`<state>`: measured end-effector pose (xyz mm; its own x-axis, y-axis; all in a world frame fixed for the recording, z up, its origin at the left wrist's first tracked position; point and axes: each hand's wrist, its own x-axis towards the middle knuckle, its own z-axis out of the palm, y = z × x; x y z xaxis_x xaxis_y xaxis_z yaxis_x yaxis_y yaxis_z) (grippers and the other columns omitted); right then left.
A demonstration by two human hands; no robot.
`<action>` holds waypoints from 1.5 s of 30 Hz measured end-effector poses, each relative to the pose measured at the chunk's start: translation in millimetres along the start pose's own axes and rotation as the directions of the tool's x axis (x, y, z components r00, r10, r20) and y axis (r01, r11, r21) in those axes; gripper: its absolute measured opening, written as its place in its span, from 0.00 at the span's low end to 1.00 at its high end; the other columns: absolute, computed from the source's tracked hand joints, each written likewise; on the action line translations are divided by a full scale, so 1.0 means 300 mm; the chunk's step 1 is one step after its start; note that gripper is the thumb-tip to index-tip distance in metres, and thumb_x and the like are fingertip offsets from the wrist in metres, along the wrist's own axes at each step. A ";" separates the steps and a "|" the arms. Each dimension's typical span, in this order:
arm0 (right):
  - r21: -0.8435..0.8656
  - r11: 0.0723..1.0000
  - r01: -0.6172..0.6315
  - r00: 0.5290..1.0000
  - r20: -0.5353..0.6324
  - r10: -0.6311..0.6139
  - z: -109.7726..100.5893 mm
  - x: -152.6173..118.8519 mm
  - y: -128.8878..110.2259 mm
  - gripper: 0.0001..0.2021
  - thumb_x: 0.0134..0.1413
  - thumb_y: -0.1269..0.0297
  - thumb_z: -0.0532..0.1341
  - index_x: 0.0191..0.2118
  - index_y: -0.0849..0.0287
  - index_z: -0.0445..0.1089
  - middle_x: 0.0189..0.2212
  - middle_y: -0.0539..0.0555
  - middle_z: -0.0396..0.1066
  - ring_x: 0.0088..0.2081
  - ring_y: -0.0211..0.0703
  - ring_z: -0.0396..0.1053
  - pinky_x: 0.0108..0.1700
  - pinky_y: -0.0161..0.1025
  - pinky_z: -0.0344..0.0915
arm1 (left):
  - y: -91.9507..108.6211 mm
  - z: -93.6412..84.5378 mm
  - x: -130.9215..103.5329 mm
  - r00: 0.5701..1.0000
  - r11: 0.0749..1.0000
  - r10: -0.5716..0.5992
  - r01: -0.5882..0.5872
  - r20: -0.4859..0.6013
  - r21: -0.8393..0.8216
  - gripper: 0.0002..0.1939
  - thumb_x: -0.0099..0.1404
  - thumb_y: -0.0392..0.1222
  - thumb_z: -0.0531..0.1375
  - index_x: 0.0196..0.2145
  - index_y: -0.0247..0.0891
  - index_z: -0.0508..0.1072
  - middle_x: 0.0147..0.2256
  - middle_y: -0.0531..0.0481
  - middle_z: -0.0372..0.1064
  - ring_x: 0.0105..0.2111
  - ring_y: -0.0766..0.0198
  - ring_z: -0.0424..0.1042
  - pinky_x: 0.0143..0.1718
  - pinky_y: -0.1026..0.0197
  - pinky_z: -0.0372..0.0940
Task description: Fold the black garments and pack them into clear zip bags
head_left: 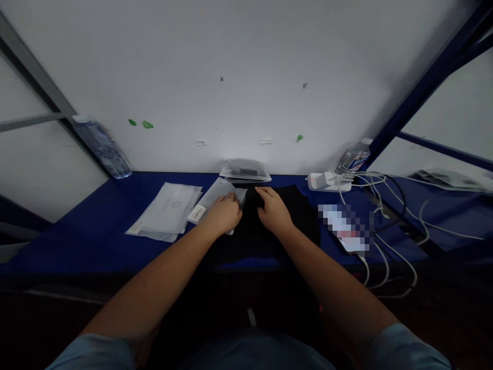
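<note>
A black folded garment (287, 241) lies on the blue tabletop in front of me. My left hand (225, 213) is at its left side, fingers curled at the mouth of a frosted plastic bag (213, 195) that overlaps the cloth. A white printed label (196, 214) shows on the bag's lower left corner. My right hand (274, 208) grips the black fabric near its far edge, index finger stretched forward and thumb bent below. Parts of the fingers on both hands are hidden or dim.
More frosted bags (164, 210) lie to the left, and another bag (246, 170) leans against the back wall. On the right are a phone (346, 228), a power strip (329, 181) and tangled white cables (379, 192). Bottles (103, 149) (355, 155) stand in both back corners.
</note>
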<state>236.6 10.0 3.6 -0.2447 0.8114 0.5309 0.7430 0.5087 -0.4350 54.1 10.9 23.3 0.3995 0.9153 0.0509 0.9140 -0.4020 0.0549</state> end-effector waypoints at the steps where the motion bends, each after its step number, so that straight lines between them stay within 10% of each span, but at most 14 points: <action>1: -0.007 1.000 -0.001 1.000 -0.001 0.001 -0.001 -0.001 -0.003 0.32 0.48 0.80 0.55 0.62 0.65 0.67 0.58 0.64 0.68 0.61 0.52 0.65 0.64 0.50 0.63 | 0.002 -0.003 0.002 1.000 1.000 -0.012 0.012 -0.003 -0.011 0.23 0.69 0.34 0.50 0.58 0.25 0.70 0.65 0.28 0.58 0.65 0.47 0.63 0.67 0.48 0.53; 18: -0.431 0.857 0.283 0.941 0.298 -0.161 0.000 -0.033 -0.123 0.22 0.67 0.71 0.50 0.64 0.64 0.64 0.58 0.66 0.68 0.55 0.58 0.64 0.53 0.54 0.62 | -0.009 -0.003 0.017 0.987 0.963 -0.099 0.062 -0.128 -0.263 0.24 0.71 0.32 0.47 0.62 0.26 0.66 0.67 0.34 0.56 0.68 0.54 0.56 0.68 0.56 0.53; 26: -0.461 0.874 0.152 0.986 0.131 -0.103 -0.005 -0.034 -0.132 0.23 0.67 0.72 0.48 0.65 0.64 0.62 0.57 0.68 0.67 0.52 0.61 0.62 0.51 0.56 0.61 | 0.023 0.009 0.011 0.994 0.956 -0.070 0.043 -0.084 -0.289 0.25 0.70 0.31 0.48 0.63 0.27 0.66 0.67 0.34 0.57 0.67 0.55 0.58 0.67 0.56 0.56; 45: -0.286 0.938 0.197 0.967 0.215 -0.138 -0.003 -0.037 -0.106 0.16 0.53 0.62 0.66 0.48 0.59 0.72 0.49 0.61 0.69 0.52 0.55 0.65 0.55 0.52 0.61 | 0.007 0.007 0.006 0.994 0.981 -0.090 0.077 -0.066 -0.178 0.25 0.70 0.39 0.51 0.62 0.27 0.66 0.66 0.31 0.58 0.68 0.48 0.57 0.67 0.50 0.53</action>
<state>216.2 -15.5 12.3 -0.4730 0.7761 0.4171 0.8265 0.5549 -0.0952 57.0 11.6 21.3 0.3103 0.9441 0.1113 0.9148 -0.3284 0.2351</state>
